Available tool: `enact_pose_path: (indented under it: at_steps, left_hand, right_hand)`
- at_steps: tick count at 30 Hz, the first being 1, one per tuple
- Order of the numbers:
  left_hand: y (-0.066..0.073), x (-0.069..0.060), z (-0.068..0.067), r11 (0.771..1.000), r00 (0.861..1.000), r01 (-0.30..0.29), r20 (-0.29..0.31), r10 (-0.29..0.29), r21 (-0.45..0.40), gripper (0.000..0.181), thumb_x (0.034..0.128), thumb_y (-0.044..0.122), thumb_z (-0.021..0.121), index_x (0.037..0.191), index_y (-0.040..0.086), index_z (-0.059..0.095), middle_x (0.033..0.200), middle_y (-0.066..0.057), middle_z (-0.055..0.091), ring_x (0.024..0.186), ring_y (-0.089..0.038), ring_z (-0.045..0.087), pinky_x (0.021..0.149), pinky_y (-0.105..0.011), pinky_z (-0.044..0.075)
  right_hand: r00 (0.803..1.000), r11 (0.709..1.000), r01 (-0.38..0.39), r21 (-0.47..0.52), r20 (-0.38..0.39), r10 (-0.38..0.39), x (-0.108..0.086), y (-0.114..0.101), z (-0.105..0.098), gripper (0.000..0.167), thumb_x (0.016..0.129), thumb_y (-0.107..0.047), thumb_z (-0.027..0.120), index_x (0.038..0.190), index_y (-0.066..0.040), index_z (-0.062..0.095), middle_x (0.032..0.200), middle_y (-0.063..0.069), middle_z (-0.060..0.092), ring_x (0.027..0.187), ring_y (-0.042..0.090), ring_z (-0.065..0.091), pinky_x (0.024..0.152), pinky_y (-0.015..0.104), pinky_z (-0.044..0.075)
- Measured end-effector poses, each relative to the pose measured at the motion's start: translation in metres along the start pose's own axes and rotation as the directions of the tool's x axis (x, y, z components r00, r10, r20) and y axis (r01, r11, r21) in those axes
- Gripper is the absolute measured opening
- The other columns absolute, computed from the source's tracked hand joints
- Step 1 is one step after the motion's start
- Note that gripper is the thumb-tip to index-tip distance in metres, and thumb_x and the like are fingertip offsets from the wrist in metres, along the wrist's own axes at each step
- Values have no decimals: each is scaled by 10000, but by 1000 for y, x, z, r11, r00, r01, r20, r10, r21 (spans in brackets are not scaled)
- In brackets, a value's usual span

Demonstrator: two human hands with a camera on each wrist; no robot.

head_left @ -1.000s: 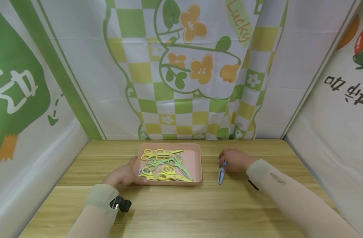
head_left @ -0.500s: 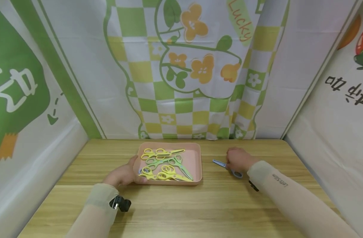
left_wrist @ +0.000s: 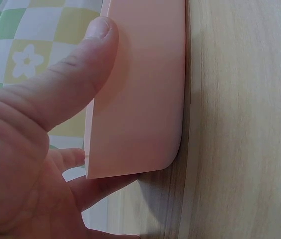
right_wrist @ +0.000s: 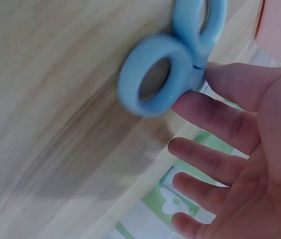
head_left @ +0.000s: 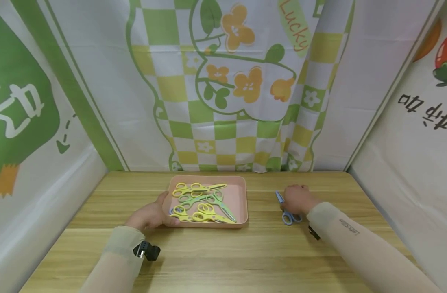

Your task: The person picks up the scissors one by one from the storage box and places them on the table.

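Right of centre in the head view, the right hand [head_left: 298, 199] pinches a pair of blue scissors [head_left: 280, 197] between thumb and forefinger, its other fingers spread apart (the right wrist view shows this best). The blade points to the upper left and the handle loops hang toward the bottom; whether they touch the wooden table [head_left: 263, 252] I cannot tell.

Just left of centre, the left hand [head_left: 153, 213] grips the near left corner of a pink tray [head_left: 240, 199], thumb against the front wall. Inside lie yellow scissors [head_left: 216, 187] and green scissors [head_left: 223, 207], some overlapping. A checked curtain [head_left: 225, 130] hangs behind, upper middle.
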State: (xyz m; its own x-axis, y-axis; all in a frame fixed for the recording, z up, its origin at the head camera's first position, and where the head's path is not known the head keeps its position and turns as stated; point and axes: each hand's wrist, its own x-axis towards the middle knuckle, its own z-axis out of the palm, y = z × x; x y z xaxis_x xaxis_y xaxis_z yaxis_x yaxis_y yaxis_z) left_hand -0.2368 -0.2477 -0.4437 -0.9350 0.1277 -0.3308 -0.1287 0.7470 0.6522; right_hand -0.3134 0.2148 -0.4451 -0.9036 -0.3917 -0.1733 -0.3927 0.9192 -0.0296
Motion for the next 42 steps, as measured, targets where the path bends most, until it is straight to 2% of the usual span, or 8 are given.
enact_pose_path:
  at_steps: [6, 10, 13, 15, 19, 30, 36, 42]
  left_hand:
    - [3, -3, -1, 1000, 1000, 3, 4, -3, -3, 1269, 744, 358, 889, 1561, -26, -4, 1450, -446, 285, 1300, -572, 340, 1056, -649, 266]
    - [2, -2, 0, 1000, 1000, 9, 5, -9, -12, 1273, 741, 363, 889, 1566, -14, -4, 1458, -443, 273, 1310, -572, 324, 1063, -650, 253]
    - [2, 0, 0, 1000, 1000, 8, 3, -8, -8, 1271, 742, 375, 887, 1569, -5, -1, 1465, -438, 270, 1313, -569, 325, 1064, -647, 255]
    - [2, 1, 0, 1000, 1000, 9, 1, -9, -5, 1271, 741, 384, 886, 1572, 1, 3, 1468, -432, 272, 1313, -564, 330, 1063, -644, 260]
    - [2, 1, -1, 1000, 1000, 9, 3, -9, -1, 1274, 741, 392, 885, 1572, 2, 2, 1473, -431, 266, 1313, -565, 328, 1061, -645, 263]
    - [0, 0, 1, 1000, 1000, 18, 0, -18, 14, 1302, 725, 426, 879, 1567, -10, -13, 1468, -446, 246, 1317, -587, 300, 1062, -657, 248]
    - [-2, 0, 1, 1000, 1000, 19, 1, -19, 13, 1309, 721, 437, 878, 1567, -10, -15, 1476, -444, 230, 1329, -589, 277, 1067, -659, 234]
    - [-1, 0, 0, 1000, 1000, 0, 1, 0, 1, 1307, 721, 422, 888, 1565, -17, -8, 1476, -441, 238, 1324, -586, 289, 1062, -661, 241]
  right_hand:
    - [999, 1000, -7, 26, -47, 8, -5, 2, 4, 365, 920, -302, 685, 614, -161, 546, 750, -4, 554, 788, 227, 556, 984, 693, 268]
    - [996, 999, 36, 27, -88, -34, -10, 1, 7, 320, 944, -248, 642, 645, -189, 544, 691, -40, 549, 720, 191, 552, 966, 731, 247]
    - [995, 997, 73, 12, -76, -72, -16, 1, 8, 205, 920, -235, 659, 739, -202, 568, 741, -57, 587, 769, 191, 598, 974, 765, 214]
    - [995, 996, 88, 0, -55, -88, -20, 0, 8, 114, 899, -254, 694, 847, -187, 618, 858, -48, 634, 836, 189, 612, 977, 777, 202]
    - [996, 996, 93, -4, -15, -93, -26, 0, 8, 176, 882, -292, 738, 900, -159, 623, 893, -38, 626, 792, 177, 584, 992, 777, 180]
    - [991, 992, 124, -16, -45, -125, -46, 8, 7, 317, 842, -325, 801, 710, -209, 537, 707, -103, 517, 663, 128, 522, 955, 784, 226]
    - [994, 995, 95, -27, -58, -96, -59, 27, 10, 331, 839, -310, 803, 692, -207, 526, 665, -90, 489, 631, 133, 474, 910, 765, 271]
    - [998, 999, 49, 18, -40, -48, -74, 51, 10, 289, 829, -273, 810, 713, -203, 555, 664, -76, 503, 665, 157, 501, 898, 784, 271]
